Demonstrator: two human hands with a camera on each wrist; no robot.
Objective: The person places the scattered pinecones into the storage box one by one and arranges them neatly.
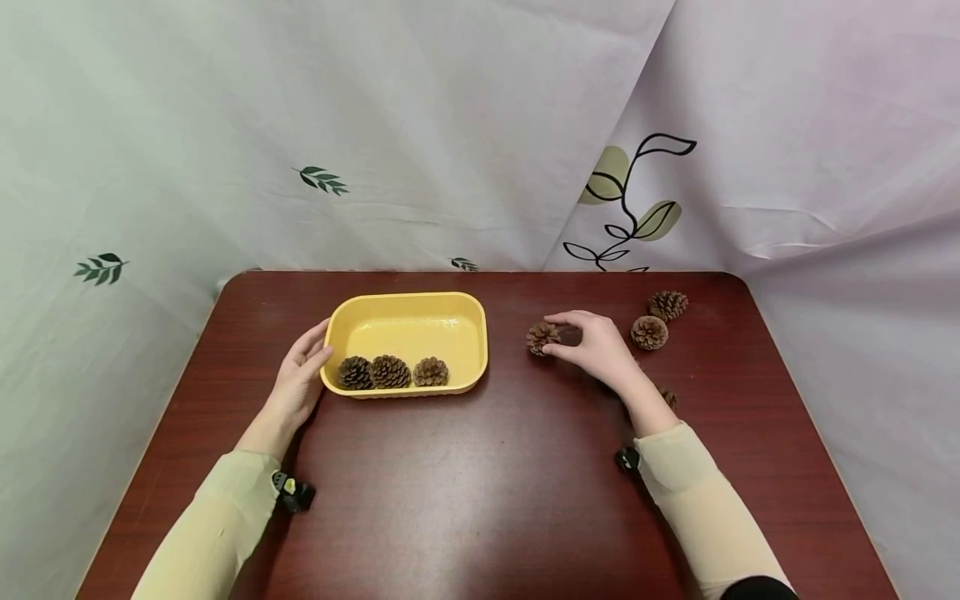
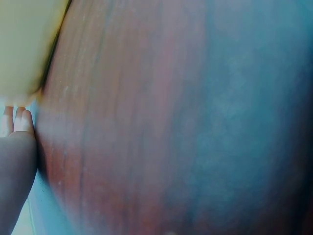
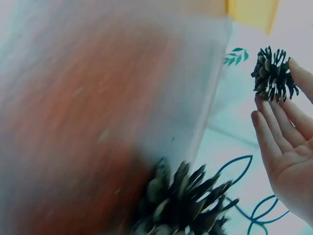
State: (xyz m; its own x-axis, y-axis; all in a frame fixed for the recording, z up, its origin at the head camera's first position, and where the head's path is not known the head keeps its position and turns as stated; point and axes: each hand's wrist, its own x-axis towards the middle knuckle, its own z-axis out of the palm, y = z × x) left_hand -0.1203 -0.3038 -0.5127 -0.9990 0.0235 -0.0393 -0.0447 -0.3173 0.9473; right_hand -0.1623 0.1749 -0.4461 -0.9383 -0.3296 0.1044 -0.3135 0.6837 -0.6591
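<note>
Pinecone (image 1: 542, 337) sat just right of the frame's centre in the head view, on the dark red table (image 1: 480, 500), pinched at its edge between the thumb and fingertips of the right hand (image 1: 596, 346); in the right wrist view the same pinecone (image 3: 274, 73) appeared at the upper right, touched by the fingertips while the other fingers lay straight and close together; a good grip here would likely mean closing the thumb and forefinger on opposite sides of the cone, lightly enough not to snap its brittle scales, and lifting it straight up before carrying it anywhere; the left hand (image 1: 300, 375), left of centre, rested with relaxed, slightly curved fingers against the left end of the yellow tray (image 1: 408, 308), thumb at the rim, which seemed a sensible way to keep the tray from sliding; counted in the head view, one tray held three pinecones in a row along its near wall, dark (image 1: 355, 372), middle (image 1: 390, 372) and lighter (image 1: 431, 372); two more cones lay loose at the right of the frame, one farther (image 1: 667, 305) and one nearer (image 1: 649, 332); part of another cone (image 1: 669, 398) showed behind the right wrist; seven cones in all, two hands, one table, and a leaf-printed cloth backdrop (image 1: 630, 208) filling the upper frame.
</note>
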